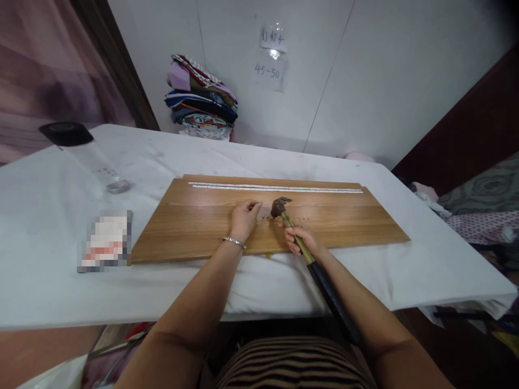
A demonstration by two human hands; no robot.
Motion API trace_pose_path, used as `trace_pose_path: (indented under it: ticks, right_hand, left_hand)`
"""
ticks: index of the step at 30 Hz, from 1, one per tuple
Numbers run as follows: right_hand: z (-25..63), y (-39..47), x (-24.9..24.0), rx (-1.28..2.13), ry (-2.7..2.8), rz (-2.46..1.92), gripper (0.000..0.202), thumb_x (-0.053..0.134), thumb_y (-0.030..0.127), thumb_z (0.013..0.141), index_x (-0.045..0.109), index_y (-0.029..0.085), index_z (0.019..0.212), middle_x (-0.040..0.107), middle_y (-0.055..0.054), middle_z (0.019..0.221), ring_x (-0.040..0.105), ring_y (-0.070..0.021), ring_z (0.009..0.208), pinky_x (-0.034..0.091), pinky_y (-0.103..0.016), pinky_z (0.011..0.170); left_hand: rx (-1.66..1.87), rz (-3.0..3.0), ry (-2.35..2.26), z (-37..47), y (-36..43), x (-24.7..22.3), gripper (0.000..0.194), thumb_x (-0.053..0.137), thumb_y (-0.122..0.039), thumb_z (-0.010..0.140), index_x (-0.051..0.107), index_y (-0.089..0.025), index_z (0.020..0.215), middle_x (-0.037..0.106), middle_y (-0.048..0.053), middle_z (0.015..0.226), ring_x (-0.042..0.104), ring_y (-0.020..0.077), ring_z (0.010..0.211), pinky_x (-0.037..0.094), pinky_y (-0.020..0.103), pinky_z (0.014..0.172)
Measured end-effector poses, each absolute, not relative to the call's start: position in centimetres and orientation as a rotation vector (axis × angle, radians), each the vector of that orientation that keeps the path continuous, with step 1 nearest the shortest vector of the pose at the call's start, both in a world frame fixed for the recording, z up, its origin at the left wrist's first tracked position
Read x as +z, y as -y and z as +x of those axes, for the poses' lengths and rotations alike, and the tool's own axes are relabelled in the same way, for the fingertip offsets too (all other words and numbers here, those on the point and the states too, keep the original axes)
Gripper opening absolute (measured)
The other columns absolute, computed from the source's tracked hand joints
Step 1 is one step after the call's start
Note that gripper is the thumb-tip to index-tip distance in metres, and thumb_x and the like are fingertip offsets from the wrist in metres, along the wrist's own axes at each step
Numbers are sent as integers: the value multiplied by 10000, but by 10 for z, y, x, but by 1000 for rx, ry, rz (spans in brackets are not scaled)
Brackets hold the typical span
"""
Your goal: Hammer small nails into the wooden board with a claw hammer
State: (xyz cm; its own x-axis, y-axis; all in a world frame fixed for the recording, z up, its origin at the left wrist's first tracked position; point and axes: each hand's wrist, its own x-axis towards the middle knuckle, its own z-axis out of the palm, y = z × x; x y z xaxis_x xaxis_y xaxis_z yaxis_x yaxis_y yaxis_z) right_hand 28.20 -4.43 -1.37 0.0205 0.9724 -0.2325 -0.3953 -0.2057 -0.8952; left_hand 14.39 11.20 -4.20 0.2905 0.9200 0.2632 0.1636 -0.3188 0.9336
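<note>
Board (357, 221) lies on the white tablecloth (441, 270), with cloth showing beyond both ends and a strip along its near edge. Over its middle, the left hand (244, 219) has fingertips drawn together, on what I cannot tell, while the right hand (302, 240) grips a hammer (320, 281) beside a row of dark specks (302, 219). White strips (275, 187) line the far edge; a bottle (99, 165) and blurred-out item (106, 237) crowd the left, folded clothes (203, 102) the back.
</note>
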Motion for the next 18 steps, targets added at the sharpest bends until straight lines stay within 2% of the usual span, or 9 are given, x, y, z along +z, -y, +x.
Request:
trace_pose_path:
  ticks: [7, 18]
  right_hand:
    - [282, 44, -10, 1477, 748, -1075, 330, 654, 315, 716, 550, 168, 993, 479, 105, 529, 374, -59, 298, 267, -197, 272]
    - [284, 44, -14, 1469, 750, -1095, 342, 685, 315, 683, 554, 170, 964, 483, 108, 507, 369, -58, 278, 269, -191, 265]
  left_hand:
    - [1074, 1729, -1005, 143, -113, -42, 209, 599, -368, 778, 680, -192, 701, 698, 20, 727, 602, 157, 699, 444, 268, 687]
    - [1086, 1768, -1021, 143, -114, -45, 155, 608, -302, 788, 716, -193, 765, 731, 40, 809, 643, 171, 774, 481, 286, 753]
